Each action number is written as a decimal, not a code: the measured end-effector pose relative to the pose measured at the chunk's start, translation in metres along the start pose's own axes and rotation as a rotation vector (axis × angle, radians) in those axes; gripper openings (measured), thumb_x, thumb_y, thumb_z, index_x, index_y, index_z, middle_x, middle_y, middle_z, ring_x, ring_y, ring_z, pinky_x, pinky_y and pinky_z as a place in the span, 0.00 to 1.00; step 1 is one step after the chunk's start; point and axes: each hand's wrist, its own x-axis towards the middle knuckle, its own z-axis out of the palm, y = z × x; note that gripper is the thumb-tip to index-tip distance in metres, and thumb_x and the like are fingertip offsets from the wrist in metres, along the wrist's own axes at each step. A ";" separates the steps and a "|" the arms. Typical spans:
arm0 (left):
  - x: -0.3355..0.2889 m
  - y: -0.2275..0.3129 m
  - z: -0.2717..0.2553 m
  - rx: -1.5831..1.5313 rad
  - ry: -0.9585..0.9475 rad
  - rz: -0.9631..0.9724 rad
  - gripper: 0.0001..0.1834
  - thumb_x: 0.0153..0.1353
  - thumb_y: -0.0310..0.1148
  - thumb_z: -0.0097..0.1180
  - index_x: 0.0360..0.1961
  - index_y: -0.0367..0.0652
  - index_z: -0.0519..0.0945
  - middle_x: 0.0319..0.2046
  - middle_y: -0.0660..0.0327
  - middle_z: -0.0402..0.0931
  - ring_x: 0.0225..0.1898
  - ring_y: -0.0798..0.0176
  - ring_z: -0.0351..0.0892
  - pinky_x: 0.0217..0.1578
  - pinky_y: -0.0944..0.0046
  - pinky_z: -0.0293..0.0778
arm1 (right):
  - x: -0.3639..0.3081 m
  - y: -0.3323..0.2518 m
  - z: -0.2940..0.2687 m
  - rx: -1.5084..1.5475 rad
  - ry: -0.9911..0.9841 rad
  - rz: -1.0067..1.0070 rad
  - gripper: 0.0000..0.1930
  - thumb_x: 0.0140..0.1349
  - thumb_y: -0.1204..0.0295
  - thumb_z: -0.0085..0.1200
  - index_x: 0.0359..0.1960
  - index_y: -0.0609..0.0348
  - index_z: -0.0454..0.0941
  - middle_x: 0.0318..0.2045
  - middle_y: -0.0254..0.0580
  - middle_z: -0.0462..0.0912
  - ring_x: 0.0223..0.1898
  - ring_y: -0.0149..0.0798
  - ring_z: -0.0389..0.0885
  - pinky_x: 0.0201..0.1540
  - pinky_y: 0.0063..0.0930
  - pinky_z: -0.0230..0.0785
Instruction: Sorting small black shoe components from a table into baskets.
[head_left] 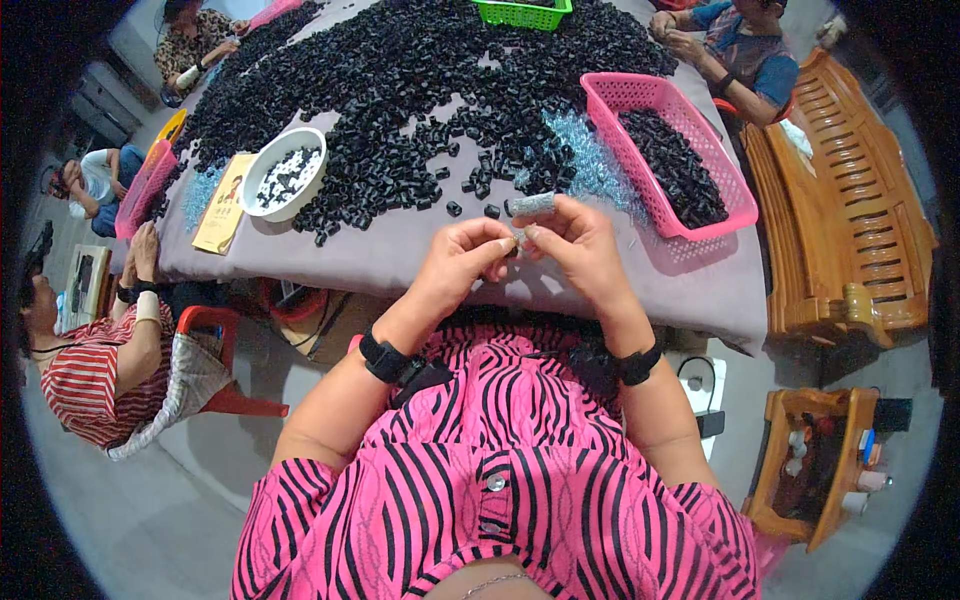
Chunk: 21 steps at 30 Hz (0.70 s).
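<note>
Over the table's near edge, my left hand (462, 260) and my right hand (578, 248) meet with fingertips pinched together. Between them is something tiny, partly dark and partly clear; the fingers hide most of it. Grey tape (533, 205) wraps a finger of my right hand. Just beyond my hands lie small black plastic pieces (400, 190), part of a large heap spread across the table. A pile of thin clear plastic pieces (590, 165) lies beyond my right hand, beside a pink basket (690, 233) holding more black pieces.
A white bowl (252, 190) of black and white pieces stands left, by a yellow booklet (215, 225). A green basket (525, 14) sits at the far side. Several people are around the table, one in a striped top (110, 390) at left. A wooden bench (850, 200) stands right.
</note>
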 end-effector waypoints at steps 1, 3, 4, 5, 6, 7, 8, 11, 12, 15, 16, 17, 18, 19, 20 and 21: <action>0.000 0.000 -0.001 -0.046 0.001 -0.011 0.06 0.63 0.30 0.56 0.37 0.40 0.80 0.27 0.68 0.78 0.23 0.77 0.73 0.25 0.77 0.69 | 0.000 -0.001 0.001 -0.009 -0.016 -0.002 0.08 0.61 0.76 0.53 0.41 0.62 0.78 0.33 0.33 0.82 0.33 0.23 0.79 0.34 0.18 0.71; 0.000 0.000 -0.003 -0.090 0.002 -0.023 0.06 0.63 0.30 0.55 0.37 0.39 0.80 0.28 0.67 0.79 0.23 0.76 0.74 0.25 0.77 0.70 | 0.000 -0.001 0.002 -0.029 -0.027 0.007 0.08 0.61 0.76 0.53 0.42 0.61 0.78 0.34 0.32 0.82 0.33 0.24 0.79 0.34 0.19 0.71; 0.001 0.000 -0.003 -0.133 0.003 -0.040 0.06 0.64 0.30 0.55 0.38 0.39 0.79 0.28 0.66 0.79 0.23 0.76 0.74 0.25 0.77 0.70 | 0.001 -0.001 0.003 0.008 -0.024 0.012 0.08 0.61 0.76 0.53 0.42 0.61 0.78 0.34 0.32 0.83 0.33 0.24 0.79 0.34 0.19 0.71; 0.002 0.001 -0.004 -0.135 0.005 -0.042 0.06 0.64 0.30 0.55 0.38 0.39 0.79 0.28 0.66 0.79 0.23 0.76 0.74 0.25 0.77 0.70 | 0.001 0.000 0.003 0.045 -0.020 0.019 0.08 0.61 0.76 0.53 0.42 0.62 0.78 0.34 0.33 0.83 0.33 0.24 0.80 0.34 0.19 0.71; 0.002 0.002 -0.003 -0.162 -0.007 -0.049 0.06 0.64 0.30 0.54 0.38 0.39 0.79 0.28 0.65 0.79 0.23 0.76 0.74 0.26 0.76 0.71 | 0.001 0.001 0.002 0.045 -0.019 0.025 0.08 0.61 0.76 0.53 0.42 0.62 0.78 0.34 0.33 0.83 0.33 0.24 0.80 0.34 0.19 0.71; 0.002 0.002 -0.003 -0.189 -0.018 -0.058 0.07 0.64 0.30 0.54 0.38 0.39 0.79 0.29 0.64 0.80 0.23 0.75 0.74 0.26 0.76 0.71 | 0.002 0.001 -0.001 0.030 -0.016 0.028 0.09 0.62 0.76 0.52 0.42 0.62 0.78 0.35 0.33 0.83 0.33 0.24 0.80 0.34 0.18 0.71; 0.003 0.001 -0.003 -0.192 -0.017 -0.063 0.07 0.64 0.30 0.54 0.38 0.39 0.79 0.29 0.64 0.80 0.23 0.75 0.74 0.26 0.76 0.71 | 0.002 0.002 -0.002 0.015 -0.012 0.032 0.09 0.62 0.76 0.52 0.43 0.62 0.78 0.35 0.33 0.83 0.33 0.24 0.80 0.34 0.18 0.71; 0.004 0.001 -0.006 -0.216 -0.038 -0.067 0.07 0.65 0.30 0.53 0.39 0.39 0.79 0.29 0.63 0.80 0.23 0.75 0.74 0.26 0.76 0.72 | 0.001 -0.003 0.002 0.004 0.005 0.026 0.09 0.62 0.76 0.52 0.43 0.63 0.78 0.35 0.33 0.83 0.32 0.24 0.80 0.34 0.18 0.71; 0.004 0.001 -0.006 -0.240 -0.039 -0.070 0.07 0.64 0.30 0.53 0.39 0.39 0.79 0.29 0.62 0.80 0.23 0.75 0.74 0.26 0.75 0.72 | 0.001 -0.003 0.003 0.005 0.008 0.028 0.09 0.62 0.76 0.52 0.43 0.63 0.78 0.35 0.33 0.83 0.32 0.24 0.80 0.34 0.18 0.71; 0.005 -0.001 -0.010 -0.277 -0.049 -0.083 0.08 0.64 0.30 0.53 0.40 0.37 0.78 0.30 0.60 0.80 0.24 0.73 0.75 0.27 0.75 0.72 | 0.001 -0.004 0.004 0.038 -0.003 0.010 0.09 0.61 0.77 0.53 0.43 0.63 0.78 0.35 0.34 0.83 0.32 0.24 0.80 0.35 0.18 0.71; 0.005 -0.001 -0.012 -0.292 -0.055 -0.092 0.09 0.64 0.30 0.53 0.41 0.36 0.78 0.30 0.59 0.79 0.25 0.72 0.75 0.27 0.75 0.72 | 0.001 -0.004 0.004 0.022 0.004 0.009 0.09 0.61 0.77 0.54 0.43 0.63 0.78 0.35 0.34 0.83 0.33 0.24 0.80 0.35 0.18 0.71; 0.004 -0.002 -0.013 -0.289 -0.058 -0.092 0.09 0.64 0.30 0.53 0.41 0.36 0.78 0.30 0.59 0.79 0.25 0.72 0.75 0.27 0.75 0.72 | 0.001 -0.004 0.004 0.006 0.011 0.009 0.09 0.60 0.77 0.54 0.43 0.63 0.78 0.35 0.34 0.83 0.33 0.24 0.80 0.36 0.18 0.71; 0.004 -0.001 -0.014 -0.304 -0.058 -0.096 0.09 0.64 0.30 0.53 0.41 0.36 0.77 0.30 0.59 0.79 0.25 0.72 0.75 0.27 0.75 0.72 | 0.000 -0.005 0.005 0.006 0.015 0.006 0.09 0.60 0.77 0.54 0.43 0.63 0.78 0.35 0.34 0.83 0.33 0.24 0.80 0.36 0.18 0.71; 0.004 -0.001 -0.014 -0.318 -0.059 -0.100 0.09 0.64 0.31 0.52 0.41 0.36 0.77 0.30 0.58 0.79 0.25 0.72 0.75 0.27 0.75 0.72 | -0.001 -0.005 0.006 -0.009 0.013 -0.013 0.09 0.60 0.78 0.54 0.43 0.63 0.78 0.35 0.33 0.83 0.33 0.24 0.80 0.37 0.19 0.72; 0.004 -0.001 -0.013 -0.315 -0.062 -0.102 0.09 0.64 0.31 0.52 0.41 0.36 0.77 0.30 0.58 0.79 0.25 0.72 0.75 0.27 0.75 0.72 | -0.002 -0.006 0.008 -0.025 0.013 -0.031 0.09 0.60 0.78 0.55 0.42 0.63 0.78 0.35 0.33 0.83 0.33 0.24 0.80 0.37 0.19 0.72; 0.004 -0.001 -0.012 -0.311 -0.060 -0.101 0.09 0.64 0.31 0.52 0.41 0.36 0.77 0.30 0.58 0.79 0.25 0.72 0.75 0.27 0.75 0.72 | -0.002 -0.005 0.011 -0.023 0.017 -0.033 0.09 0.60 0.78 0.55 0.42 0.63 0.78 0.35 0.33 0.83 0.33 0.24 0.80 0.37 0.19 0.72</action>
